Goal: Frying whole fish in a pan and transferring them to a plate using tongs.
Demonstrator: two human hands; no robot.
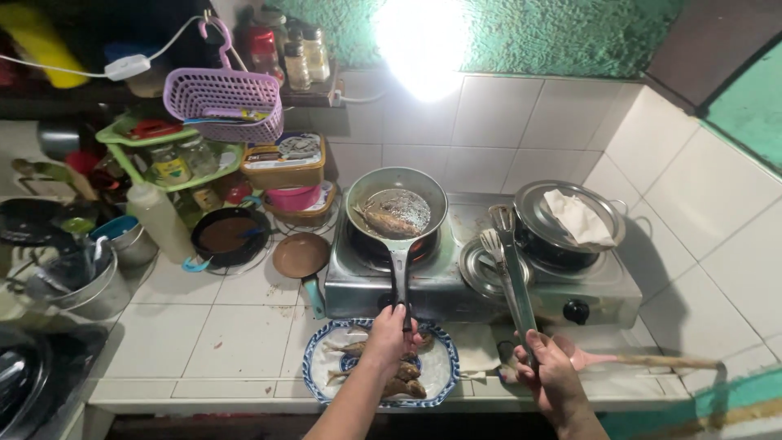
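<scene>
On the left burner of the tabletop stove [456, 285], our left hand [389, 338] wraps closed around the frying pan [397, 213] handle; our right hand [550, 375] clenches metal tongs [509, 261], tips spread slightly, above the counter.

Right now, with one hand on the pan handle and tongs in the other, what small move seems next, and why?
Probably bring the tongs in the right hand over to the fish in the frying pan: the left hand holds the handle, and the tips hover beside the pan.
</scene>
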